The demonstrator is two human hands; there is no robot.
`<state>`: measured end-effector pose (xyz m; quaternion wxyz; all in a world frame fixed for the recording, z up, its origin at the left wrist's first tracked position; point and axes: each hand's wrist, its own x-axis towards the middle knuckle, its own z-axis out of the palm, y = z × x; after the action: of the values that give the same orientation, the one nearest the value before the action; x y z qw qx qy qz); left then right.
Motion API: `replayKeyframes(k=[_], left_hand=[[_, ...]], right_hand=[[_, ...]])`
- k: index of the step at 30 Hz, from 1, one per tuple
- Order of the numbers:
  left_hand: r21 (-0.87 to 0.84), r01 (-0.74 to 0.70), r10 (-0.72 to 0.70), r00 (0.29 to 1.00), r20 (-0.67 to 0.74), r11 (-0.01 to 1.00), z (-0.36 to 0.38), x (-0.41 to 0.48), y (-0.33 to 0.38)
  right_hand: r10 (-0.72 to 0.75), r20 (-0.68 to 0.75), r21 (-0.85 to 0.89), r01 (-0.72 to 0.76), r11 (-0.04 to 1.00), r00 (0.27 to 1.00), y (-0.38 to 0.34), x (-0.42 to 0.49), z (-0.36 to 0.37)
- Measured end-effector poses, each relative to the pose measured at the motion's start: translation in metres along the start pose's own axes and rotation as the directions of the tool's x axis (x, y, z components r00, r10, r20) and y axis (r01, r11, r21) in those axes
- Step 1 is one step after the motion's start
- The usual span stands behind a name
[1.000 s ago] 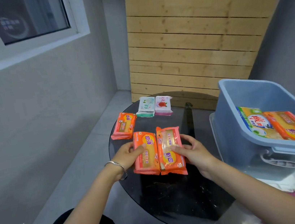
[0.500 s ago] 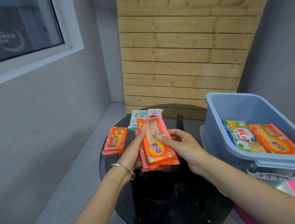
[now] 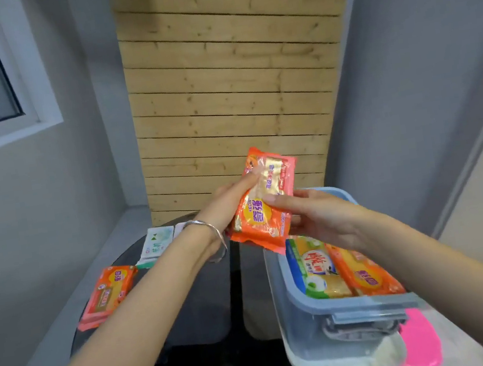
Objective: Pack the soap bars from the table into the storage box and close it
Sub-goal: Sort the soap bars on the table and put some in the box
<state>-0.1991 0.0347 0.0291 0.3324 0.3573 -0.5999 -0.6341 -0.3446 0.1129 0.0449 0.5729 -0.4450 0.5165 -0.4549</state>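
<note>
Held load: orange soap packs (image 3: 263,203), apparently two stacked face to face, raised in the air just above the far left corner of the blue storage box (image 3: 338,308).
Left hand (image 3: 222,213): fingers pressed flat along the left edge of the packs, thumb hidden behind them.
Right hand (image 3: 316,218): fingers curled onto the right edge and underside, pinching the stack against the left hand.
Inside the box: a green-and-blue soap pack (image 3: 314,268) and an orange one (image 3: 364,271) lie side by side, filling much of the visible floor.
Left on the desk: an orange pack (image 3: 107,294) and a white-and-green pack (image 3: 155,244) on the dark glass desk (image 3: 198,328); a third pale pack beside it is mostly hidden by the wrist.
Slip risk: the wrappers look glossy, so the rear pack could slide out of the squeeze and fall between box and desk.
Fit risk: dropped crosswise on the packs below, the stack may ride high and foul the lid.
Lid: not identifiable; only a pale tray and a pink object (image 3: 421,343) show beneath the box.
</note>
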Motion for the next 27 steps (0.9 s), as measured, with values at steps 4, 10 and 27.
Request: replayKeyframes(k=[4,10,27], left_hand=[[0.072,0.069,-0.071,0.997,0.032,0.995,0.033,0.039,0.017],[0.176,-0.013,0.03,0.995,-0.093,0.984,0.038,0.085,-0.009],[0.055,0.076,-0.076,0.997,-0.014,0.996,0.041,0.11,-0.081]], right_hand=[[0.018,-0.131,0.092,-0.006,0.996,0.991,-0.008,0.004,-0.036],[0.196,-0.33,0.299,-0.095,0.95,0.924,0.015,0.02,-0.077],[0.423,-0.47,0.301,-0.31,0.902,0.774,0.058,0.094,-0.083]])
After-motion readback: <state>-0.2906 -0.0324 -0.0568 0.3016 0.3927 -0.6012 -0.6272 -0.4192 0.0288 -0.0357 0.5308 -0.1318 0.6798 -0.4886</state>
